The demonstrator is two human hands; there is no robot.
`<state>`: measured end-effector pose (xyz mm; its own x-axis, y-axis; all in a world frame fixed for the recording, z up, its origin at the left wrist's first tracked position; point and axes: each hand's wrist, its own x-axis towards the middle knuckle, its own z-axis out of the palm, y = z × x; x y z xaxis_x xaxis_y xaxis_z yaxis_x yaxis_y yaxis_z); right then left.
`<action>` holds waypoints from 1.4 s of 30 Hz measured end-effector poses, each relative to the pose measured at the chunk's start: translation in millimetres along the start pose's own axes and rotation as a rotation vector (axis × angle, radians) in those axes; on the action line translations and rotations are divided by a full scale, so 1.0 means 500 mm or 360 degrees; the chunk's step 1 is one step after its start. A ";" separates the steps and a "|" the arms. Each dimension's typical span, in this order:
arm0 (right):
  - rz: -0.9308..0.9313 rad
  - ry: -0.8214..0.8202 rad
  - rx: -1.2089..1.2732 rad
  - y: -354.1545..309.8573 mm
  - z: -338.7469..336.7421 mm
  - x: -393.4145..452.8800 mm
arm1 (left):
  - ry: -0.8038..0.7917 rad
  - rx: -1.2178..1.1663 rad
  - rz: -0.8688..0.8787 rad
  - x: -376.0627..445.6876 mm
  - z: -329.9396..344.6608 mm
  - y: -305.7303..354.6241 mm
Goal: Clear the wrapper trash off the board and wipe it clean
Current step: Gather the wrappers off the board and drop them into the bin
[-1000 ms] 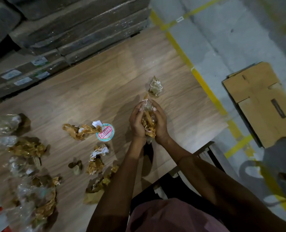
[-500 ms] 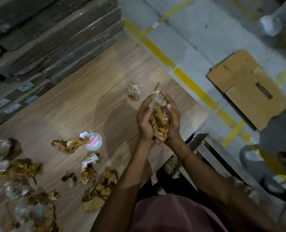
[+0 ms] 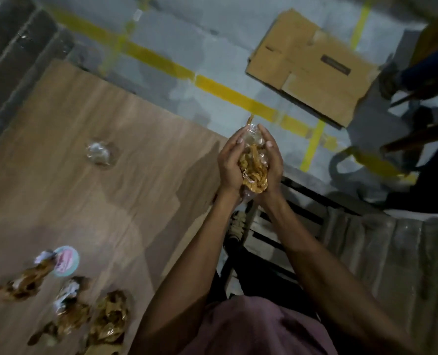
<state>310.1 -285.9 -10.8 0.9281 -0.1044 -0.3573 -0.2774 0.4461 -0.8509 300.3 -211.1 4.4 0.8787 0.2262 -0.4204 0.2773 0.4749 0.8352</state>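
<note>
Hands shifted right past board (image 3: 90,190) edge, frame centre. Left hand (image 3: 229,165), right hand (image 3: 271,162) cup crumpled wrapper bundle (image 3: 253,166), fingers curled round it; gold-clear plastic. Open floor (image 3: 212,42) above.

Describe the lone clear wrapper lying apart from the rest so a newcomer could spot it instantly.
Start at the wooden board and look toward its far end, near the yellow floor line. There a single crumpled clear wrapper lies alone. Unlike the brown clumps at the near edge, it is nearly colourless and untouched by either hand.
</note>
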 end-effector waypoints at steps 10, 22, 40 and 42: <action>0.0356 0.0388 0.0132 0.187 -0.249 0.226 | -0.0001 0.0057 -0.0560 0.197 0.097 -0.287; 0.0773 0.0711 -0.0264 0.698 -0.461 0.456 | 0.0430 0.0098 -0.0929 0.378 -0.090 -0.665; 0.1239 0.1164 -0.0580 0.737 -0.430 0.515 | 0.1111 0.1092 -0.0488 0.528 -0.188 -0.788; 0.1273 0.1132 -0.0539 0.728 -0.425 0.514 | 0.1162 0.1167 -0.0566 0.526 -0.182 -0.773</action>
<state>395.0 -339.4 -494.2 0.1301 -0.4281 -0.8943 -0.8837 0.3590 -0.3004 388.8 -257.5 -461.1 0.3276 0.7411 -0.5860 0.8462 0.0457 0.5308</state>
